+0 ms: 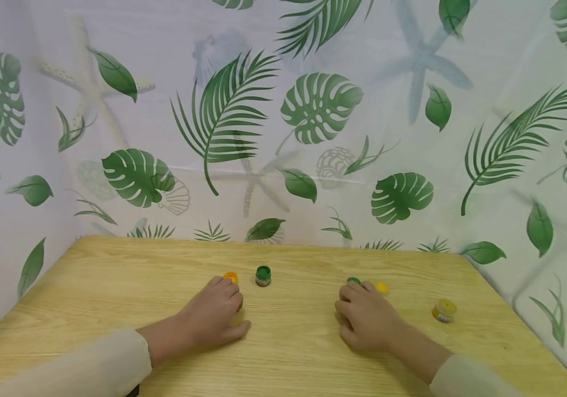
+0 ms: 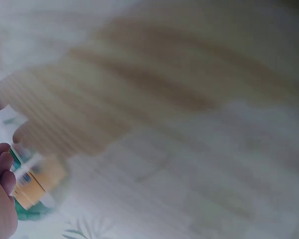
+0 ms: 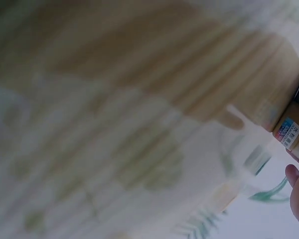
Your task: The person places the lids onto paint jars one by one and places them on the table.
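My left hand (image 1: 209, 314) rests palm down on the table, fingers bent and thumb stretched out to the side. Just beyond its knuckles is an orange paint jar (image 1: 230, 276), partly covered by the fingers. The left wrist view shows the fingers next to this blurred orange jar (image 2: 37, 184). A green paint jar (image 1: 263, 275) stands to the right of that hand. My right hand (image 1: 367, 317) curls low over the table. In the right wrist view it grips a small labelled paint jar (image 3: 291, 130) with brownish-orange contents, hidden from the head view. A green lid (image 1: 354, 280) shows behind its fingers.
A yellow lid (image 1: 382, 287) lies right behind the right hand. Farther right stands a yellow paint jar (image 1: 444, 310). The wooden table (image 1: 293, 342) ends at a leaf-printed cloth (image 1: 263, 165) at the back and sides.
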